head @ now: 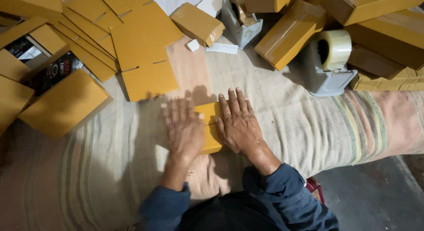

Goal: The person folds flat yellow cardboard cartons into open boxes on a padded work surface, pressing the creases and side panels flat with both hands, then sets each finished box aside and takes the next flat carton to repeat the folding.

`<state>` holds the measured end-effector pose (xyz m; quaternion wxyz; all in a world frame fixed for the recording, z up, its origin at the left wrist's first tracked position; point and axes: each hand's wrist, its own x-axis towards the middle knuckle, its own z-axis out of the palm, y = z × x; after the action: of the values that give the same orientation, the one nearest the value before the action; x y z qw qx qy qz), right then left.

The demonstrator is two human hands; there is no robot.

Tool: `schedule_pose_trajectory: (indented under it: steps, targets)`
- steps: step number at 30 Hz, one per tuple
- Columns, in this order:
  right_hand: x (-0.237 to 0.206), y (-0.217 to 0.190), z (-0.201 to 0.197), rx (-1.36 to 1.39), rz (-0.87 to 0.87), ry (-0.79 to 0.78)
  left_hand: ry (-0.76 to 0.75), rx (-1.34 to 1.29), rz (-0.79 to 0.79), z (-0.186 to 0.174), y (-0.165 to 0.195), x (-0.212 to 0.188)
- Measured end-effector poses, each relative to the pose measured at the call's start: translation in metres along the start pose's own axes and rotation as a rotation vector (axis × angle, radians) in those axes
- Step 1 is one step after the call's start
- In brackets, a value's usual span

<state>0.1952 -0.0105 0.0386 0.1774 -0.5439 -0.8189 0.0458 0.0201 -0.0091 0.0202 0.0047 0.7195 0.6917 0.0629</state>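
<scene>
A small flat piece of yellow cardboard (210,125) lies on the striped cloth (309,125) in front of me. My left hand (182,129), blurred by motion, rests flat over its left side with fingers spread. My right hand (238,122) presses flat on its right side, fingers pointing away from me. Both palms are down and neither hand grips anything. Much of the cardboard is hidden beneath the two hands.
Flat unfolded yellow box blanks (141,41) lie at the upper left. A grey tape dispenser (327,63) with a roll stands at the right. Folded, taped yellow boxes (289,32) pile at the top right. An open box (48,89) with dark contents sits far left.
</scene>
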Motion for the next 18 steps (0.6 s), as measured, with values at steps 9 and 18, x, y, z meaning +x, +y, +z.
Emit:
schedule_pose_trajectory:
  steps: [9,18]
  targets:
    - [-0.002,0.000,-0.002,-0.005,-0.017,0.019,0.082,-0.108,0.057,0.006,0.001,-0.003]
    - [-0.003,0.001,0.000,-0.032,-0.028,0.021,-0.044,0.018,-0.128,-0.012,-0.015,-0.007]
